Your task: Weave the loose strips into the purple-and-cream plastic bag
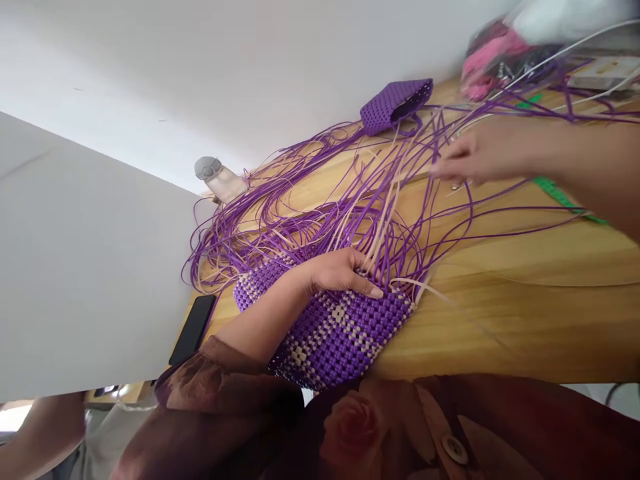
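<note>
A partly woven purple and cream plastic-strand basket (345, 327) lies on the wooden table against my front. Its upper edge is in my left hand (340, 270), with the thumb pressed on the weave and the fingers behind, among the loose strands. Long unwoven purple strands (320, 220) and cream strands (393, 207) fan out from that edge across the table. Farther right, above the strands, my right hand (467, 157) is raised with its fingers pinched together. What sits between those fingertips is too blurred to make out. One cream strand (430, 288) curls loose off the basket's right corner.
A smaller purple woven piece (395, 107) lies by the wall. A bottle with a grey lid (220, 180) stands back left, near a black phone (193, 330). Plastic bags (515, 60), white cables and a green measuring tape (560, 195) are at right. Another person's arm (47, 427) shows lower left.
</note>
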A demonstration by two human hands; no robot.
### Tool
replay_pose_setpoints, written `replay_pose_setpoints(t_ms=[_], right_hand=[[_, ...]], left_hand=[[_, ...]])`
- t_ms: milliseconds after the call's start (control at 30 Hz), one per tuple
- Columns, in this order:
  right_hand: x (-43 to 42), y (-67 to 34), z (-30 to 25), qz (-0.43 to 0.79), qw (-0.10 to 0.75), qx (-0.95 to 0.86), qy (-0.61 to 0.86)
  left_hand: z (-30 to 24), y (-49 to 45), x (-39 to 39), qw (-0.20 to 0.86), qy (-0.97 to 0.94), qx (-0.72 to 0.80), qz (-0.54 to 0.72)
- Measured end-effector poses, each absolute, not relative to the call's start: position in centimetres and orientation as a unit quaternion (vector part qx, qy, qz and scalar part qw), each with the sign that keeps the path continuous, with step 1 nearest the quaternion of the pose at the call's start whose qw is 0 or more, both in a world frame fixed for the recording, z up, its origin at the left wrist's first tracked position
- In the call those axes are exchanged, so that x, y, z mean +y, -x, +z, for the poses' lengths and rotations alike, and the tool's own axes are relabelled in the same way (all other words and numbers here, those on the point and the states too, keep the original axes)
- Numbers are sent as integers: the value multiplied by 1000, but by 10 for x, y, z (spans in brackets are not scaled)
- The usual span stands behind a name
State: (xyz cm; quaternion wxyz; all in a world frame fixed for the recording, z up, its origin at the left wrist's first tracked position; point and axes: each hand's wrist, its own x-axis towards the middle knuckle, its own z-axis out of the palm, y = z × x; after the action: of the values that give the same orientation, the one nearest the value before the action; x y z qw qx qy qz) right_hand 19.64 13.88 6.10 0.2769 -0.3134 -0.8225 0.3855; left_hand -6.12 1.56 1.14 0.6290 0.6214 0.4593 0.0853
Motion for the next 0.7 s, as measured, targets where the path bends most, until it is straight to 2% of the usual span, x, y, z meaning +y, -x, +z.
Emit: replay_pose_setpoints(t_ms=[67, 133, 200, 333, 500, 600, 700], right_hand=[[101, -190, 57, 275, 261, -876, 299], [50, -183, 47, 234, 242, -915, 223], [10, -179, 30, 149, 259, -938, 176], [3, -183, -4, 58, 281, -942, 174], [46, -179, -13, 15, 228, -947, 225], [49, -162, -11, 66, 263, -913, 306], [43, -148, -18, 128, 315, -885, 317]], left_hand=[[12, 59, 18, 652, -617, 432, 83], [14, 55, 18, 668, -614, 413, 81], [14, 50, 15, 676, -602, 415, 96], [4, 40, 1, 684, -515, 471, 212], [-13, 28, -5, 674, -372, 526, 362], [-19, 22, -1, 650, -317, 532, 440], [-22, 13, -3, 615, -277, 539, 504]])
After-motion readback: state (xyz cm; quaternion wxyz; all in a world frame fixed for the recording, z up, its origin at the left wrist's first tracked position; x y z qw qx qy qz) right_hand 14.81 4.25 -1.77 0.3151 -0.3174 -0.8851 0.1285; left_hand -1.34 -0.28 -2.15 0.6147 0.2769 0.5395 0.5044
